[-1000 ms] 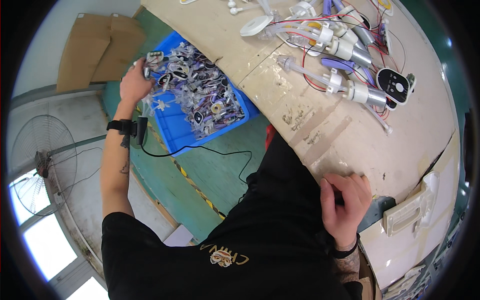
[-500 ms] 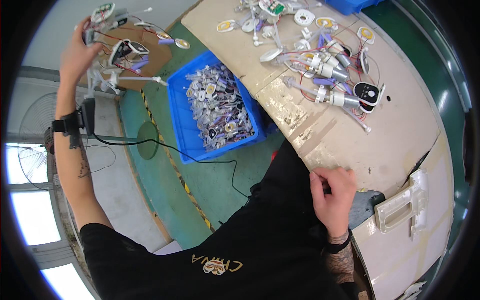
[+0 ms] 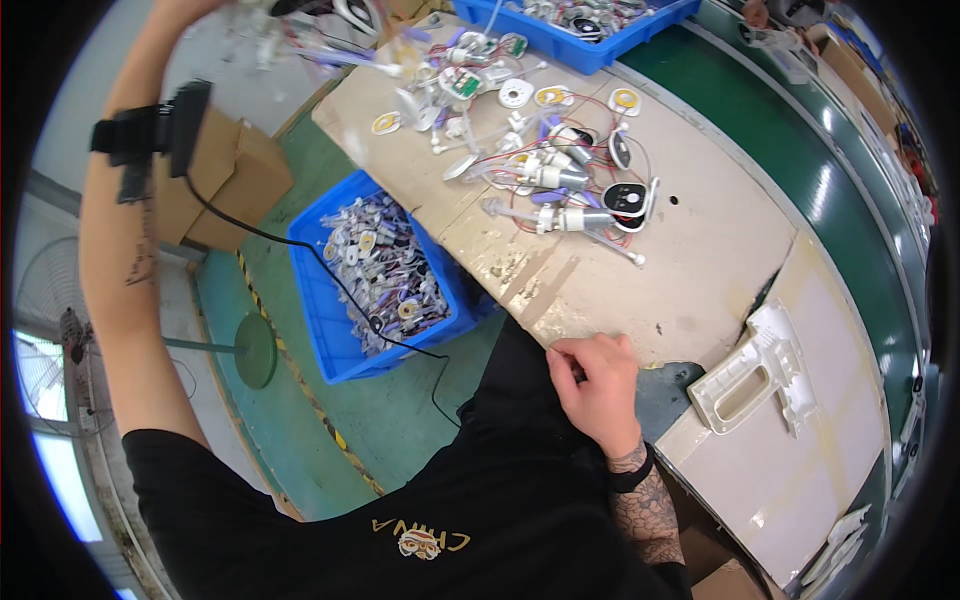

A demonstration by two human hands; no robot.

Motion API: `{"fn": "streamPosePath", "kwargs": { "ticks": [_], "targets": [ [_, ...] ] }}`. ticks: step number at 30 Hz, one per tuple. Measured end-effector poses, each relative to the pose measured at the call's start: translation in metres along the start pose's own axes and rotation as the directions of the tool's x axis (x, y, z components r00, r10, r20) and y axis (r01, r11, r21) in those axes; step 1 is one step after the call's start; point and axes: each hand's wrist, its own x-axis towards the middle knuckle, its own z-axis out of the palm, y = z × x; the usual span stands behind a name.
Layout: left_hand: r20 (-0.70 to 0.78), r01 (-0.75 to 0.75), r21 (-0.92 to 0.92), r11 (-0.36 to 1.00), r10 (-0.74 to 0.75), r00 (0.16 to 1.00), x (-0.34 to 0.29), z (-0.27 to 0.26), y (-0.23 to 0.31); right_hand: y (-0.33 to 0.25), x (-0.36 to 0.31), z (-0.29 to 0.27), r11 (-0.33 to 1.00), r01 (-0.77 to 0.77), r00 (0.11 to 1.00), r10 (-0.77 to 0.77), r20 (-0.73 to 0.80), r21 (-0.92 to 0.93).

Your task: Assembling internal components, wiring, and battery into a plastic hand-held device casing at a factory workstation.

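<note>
At the top edge my left hand [image 3: 188, 10] is partly cut off by the picture's rim, its fingers out of sight. From it hangs a blurred bunch of wired pump assemblies [image 3: 318, 38], with white tubes, over the table's far left corner. A pile of similar pump assemblies [image 3: 560, 175] lies on the table [image 3: 690, 265], showing grey motors, red wires, purple parts and yellow discs. My right hand [image 3: 598, 385] rests at the near table edge, fingers curled in with nothing visible in them.
A blue crate [image 3: 330, 345] full of such assemblies stands on the floor; another blue bin [image 3: 590, 60] is behind the table. Off-white plastic housings [image 3: 745, 375] lie at right. A black cable [image 3: 265, 235] runs from my left wrist device. A cardboard box [image 3: 235, 170] and a fan [image 3: 70, 340] are left.
My left hand has moved up and toward the table with the bunch of pump assemblies. The view has shifted, bringing the bin behind the table further in. My right hand keeps its place at the edge.
</note>
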Motion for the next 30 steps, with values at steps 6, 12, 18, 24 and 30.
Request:
{"fn": "streamPosePath", "kwargs": {
  "ticks": [6, 12, 18, 24, 30],
  "targets": [
    [0.188, -0.078, 0.012, 0.997, 0.074, 0.979, -0.033, 0.144, 0.03, 0.005, -0.003, 0.004, 1.0, 0.006, 1.0, -0.006, 0.021, -0.007],
    [0.295, -0.155, 0.002, 0.988, 0.147, 0.944, -0.076, 0.216, 0.085, 0.004, -0.002, 0.001, 0.999, 0.031, 0.999, -0.031, -0.024, -0.018],
    [0.42, -0.216, 0.085, 0.973, 0.162, 0.893, -0.092, 0.262, 0.094, 0.005, -0.004, -0.002, 0.999, -0.012, 0.999, 0.013, 0.03, -0.035],
    [0.517, -0.274, 0.059, 0.96, 0.205, 0.831, -0.091, 0.267, 0.079, 0.005, -0.009, -0.009, 0.997, 0.001, 1.0, -0.003, 0.026, 0.081],
    [0.433, -0.302, -0.174, 0.937, 0.349, 0.831, -0.083, 0.206, 0.104, -0.013, -0.026, -0.103, 0.991, -0.059, 0.994, 0.047, 0.098, 0.122]
  ]
}}
